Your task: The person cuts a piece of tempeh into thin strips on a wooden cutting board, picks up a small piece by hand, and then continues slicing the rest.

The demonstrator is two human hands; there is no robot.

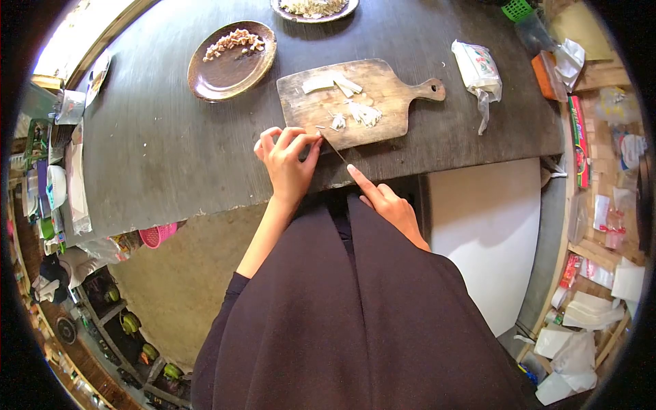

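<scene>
Dark worktop (171, 137) carries the cutting board (383, 89), and at its near left corner lies the knife (333, 147), blade angled toward the left fingertips. The right hand (386, 201) has its grip closed on the knife, forefinger laid along the spine. The left hand (287, 164) bunches its fingertips at the board's edge; what they pin, if anything, is hidden, so I cannot tell its grip. This looks like slicing in mid-stroke. A further cut would call for tucked fingertips and a short, steady draw. Pale strips (335, 83) and cut slivers (362, 113) lie farther up the board; beyond are 2 plates, the brown plate (205, 85) holding chopped bits (236, 41)
</scene>
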